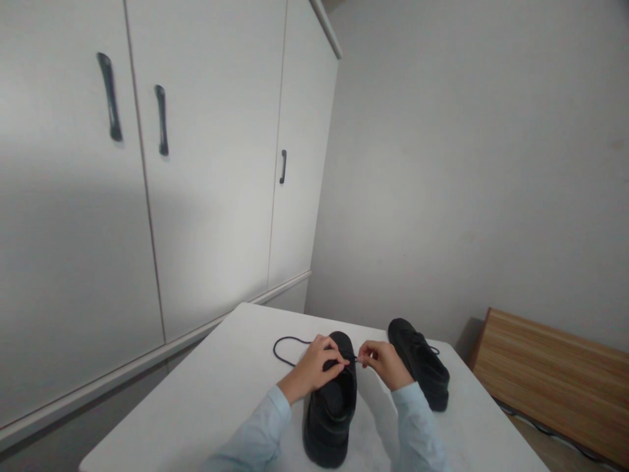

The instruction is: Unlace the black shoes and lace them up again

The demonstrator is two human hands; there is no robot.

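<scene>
A black lace-up shoe (330,419) lies on the white table (221,393), its toe pointing away from me. My left hand (317,362) reaches over the shoe's front, thumb and fingers closed near the lacing; what sits between its fingertips is too small to make out. On the shoe's right side my right hand (383,360) pinches a black shoelace (356,359) close to the eyelets. Another stretch of black lace (276,347) loops out onto the table to the left of the shoe.
A second black shoe (422,367) rests at the table's right edge, just beyond my right hand. A white wardrobe (216,164) with dark handles stands to the left. A wooden board-like piece of furniture (555,380) is at the right, by the grey wall (466,164).
</scene>
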